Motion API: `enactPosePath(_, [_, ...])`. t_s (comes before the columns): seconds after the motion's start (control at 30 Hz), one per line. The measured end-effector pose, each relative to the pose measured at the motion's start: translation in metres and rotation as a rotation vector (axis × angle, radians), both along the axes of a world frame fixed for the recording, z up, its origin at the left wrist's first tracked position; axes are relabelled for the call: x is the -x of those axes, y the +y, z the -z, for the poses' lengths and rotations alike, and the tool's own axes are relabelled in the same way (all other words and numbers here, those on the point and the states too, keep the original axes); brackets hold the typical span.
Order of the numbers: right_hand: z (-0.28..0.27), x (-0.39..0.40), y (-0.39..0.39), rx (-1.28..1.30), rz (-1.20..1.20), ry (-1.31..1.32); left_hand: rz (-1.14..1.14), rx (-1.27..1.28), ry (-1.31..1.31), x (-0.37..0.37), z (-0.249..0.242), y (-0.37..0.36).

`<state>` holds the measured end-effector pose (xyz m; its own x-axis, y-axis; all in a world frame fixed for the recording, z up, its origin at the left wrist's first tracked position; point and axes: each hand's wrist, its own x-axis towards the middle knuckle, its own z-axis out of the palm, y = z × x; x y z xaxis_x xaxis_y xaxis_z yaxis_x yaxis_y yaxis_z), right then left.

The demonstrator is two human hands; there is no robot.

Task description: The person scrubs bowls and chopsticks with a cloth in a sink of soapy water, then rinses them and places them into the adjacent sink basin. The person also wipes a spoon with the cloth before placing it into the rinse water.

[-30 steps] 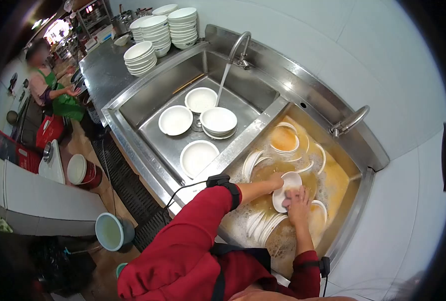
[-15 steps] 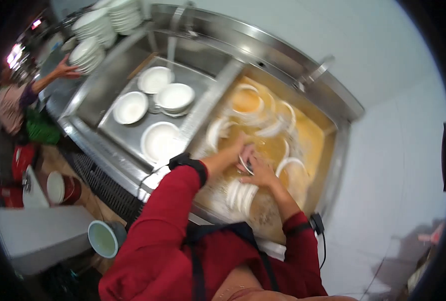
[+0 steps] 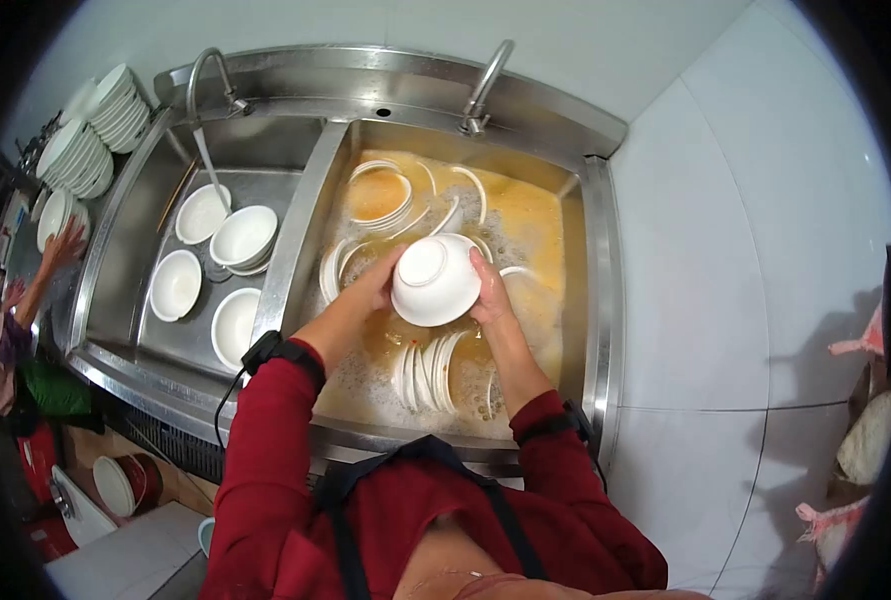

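Observation:
A white bowl is held above the right-hand basin, its underside with the foot ring facing up. My left hand grips its left side and my right hand its right side. Below, cloudy yellowish water fills the basin. Several bowls stand on edge in a row nearest me. A stack of bowls holding orange liquid lies at the back left, with more bowls partly sunk around it.
In the left basin, a tap runs over several white bowls. Bowl stacks stand on the far-left counter, where another person's hand touches one. A second tap rises behind the right basin.
Both my hands have come up out of the water area and now hold a bowl between them. The view has turned, and the sinks appear more level.

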<state>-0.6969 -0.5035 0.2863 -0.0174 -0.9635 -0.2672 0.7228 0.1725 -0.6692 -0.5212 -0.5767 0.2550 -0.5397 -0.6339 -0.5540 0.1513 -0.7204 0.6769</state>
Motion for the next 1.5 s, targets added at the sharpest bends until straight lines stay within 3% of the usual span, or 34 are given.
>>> enactPosePath(0.03, [0.003,0.003,-0.005,-0.097,0.041,0.034,-0.045,-0.134,0.275,-0.007,0.003,-0.005])
enactPosePath(0.1, [0.016,0.013,-0.015,-0.188,0.093,0.068,-0.098,-0.141,0.324,-0.022,0.000,-0.012])
enactPosePath(0.17, [0.040,0.021,-0.025,-0.317,-0.030,1.246,-0.112,-0.108,0.310,-0.031,-0.021,-0.011])
enactPosePath(0.23, [0.058,0.004,-0.030,-0.011,0.036,1.769,-0.164,0.019,0.225,-0.038,-0.030,-0.005])
enactPosePath(0.3, [0.074,-0.002,-0.011,0.473,0.242,2.228,-0.202,0.049,0.118,-0.033,-0.019,0.003])
enactPosePath(0.33, [0.081,-0.001,-0.011,0.486,0.233,2.223,-0.298,0.042,-0.004,-0.029,-0.008,0.009])
enactPosePath(0.4, [0.089,0.005,-0.019,0.180,-0.308,1.635,-0.504,0.013,-0.134,-0.019,-0.001,0.021])
enactPosePath(0.43, [0.073,0.002,-0.018,0.193,-0.316,1.639,-0.615,-0.015,-0.142,-0.012,-0.003,0.029])
enactPosePath(0.5, [0.031,-0.005,-0.003,-0.344,-0.247,0.802,-0.710,-0.110,-0.151,-0.003,0.000,0.033])
enactPosePath(0.53, [-0.003,-0.024,0.013,-0.157,-0.175,1.014,-0.721,-0.125,-0.150,0.004,-0.002,0.037])
enactPosePath(0.57, [0.002,-0.042,0.020,-0.166,-0.186,1.015,-0.769,-0.170,-0.053,0.011,-0.007,0.041])
enactPosePath(0.63, [0.012,-0.075,0.025,0.544,0.207,1.474,-0.809,-0.211,0.039,0.014,0.006,0.035])
enactPosePath(0.7, [0.024,-0.085,0.016,0.483,0.313,1.584,-0.565,-0.188,0.367,0.007,0.040,0.021])
enactPosePath(0.73, [0.031,-0.087,0.006,0.433,0.426,1.691,-0.576,-0.342,0.304,-0.001,0.006,0.029])
enactPosePath(0.77, [0.036,-0.087,-0.004,0.449,0.427,1.678,-0.588,-0.327,0.301,-0.003,0.016,0.028])
enactPosePath(0.83, [0.049,-0.073,-0.015,-0.262,0.282,1.336,-0.778,-0.326,0.124,-0.009,0.048,0.023])
enactPosePath(0.9, [0.073,-0.048,-0.025,-0.440,0.123,1.444,-0.781,-0.265,0.085,-0.017,0.025,0.022])
enactPosePath(0.97, [0.072,-0.044,-0.030,-0.507,0.078,1.532,-0.558,-0.134,0.056,-0.030,0.017,0.017])
enactPosePath(1.0, [0.067,-0.046,-0.027,-0.484,0.054,1.533,-0.542,-0.098,0.041,-0.030,0.017,0.014])
enactPosePath(1.07, [0.045,-0.053,-0.021,-0.142,0.024,1.198,-0.393,0.123,-0.103,-0.029,0.010,0.015])
enactPosePath(1.1, [0.032,-0.062,-0.019,-0.125,-0.016,1.195,-0.255,0.189,-0.321,-0.028,0.005,0.013])
enactPosePath(1.13, [0.017,-0.072,-0.015,0.122,0.081,1.320,-0.212,0.361,-0.566,-0.013,0.065,-0.002])
enactPosePath(1.17, [0.011,-0.077,-0.015,0.377,0.192,1.425,-0.100,0.383,-0.493,-0.020,-0.005,0.016])
enactPosePath(1.2, [0.010,-0.078,-0.021,0.392,0.175,1.417,0.062,0.420,-0.418,-0.022,-0.041,0.023])
enactPosePath(1.23, [0.007,-0.075,-0.030,0.435,0.135,1.562,0.117,0.611,-0.468,-0.014,-0.025,0.016])
enactPosePath(1.27, [0.004,-0.069,-0.037,0.477,0.101,1.709,0.209,0.642,-0.342,-0.015,-0.007,0.012])
enactPosePath(1.3, [0.002,-0.055,-0.044,0.485,0.100,1.709,0.304,0.673,-0.213,-0.024,-0.035,0.017])
enactPosePath(1.37, [0.004,-0.029,-0.059,-0.242,-0.248,0.841,0.359,0.745,-0.107,-0.044,-0.075,0.019])
enactPosePath(1.4, [0.011,-0.029,-0.054,-0.242,-0.244,0.845,0.422,0.802,0.007,-0.055,-0.082,0.019])
enactPosePath(1.47, [0.041,-0.021,-0.031,-0.419,-0.155,0.539,0.295,0.573,0.055,-0.079,-0.079,0.006])
enactPosePath(1.5, [0.081,-0.003,-0.019,-0.283,-0.380,0.788,0.162,0.498,0.112,-0.102,-0.111,0.009])
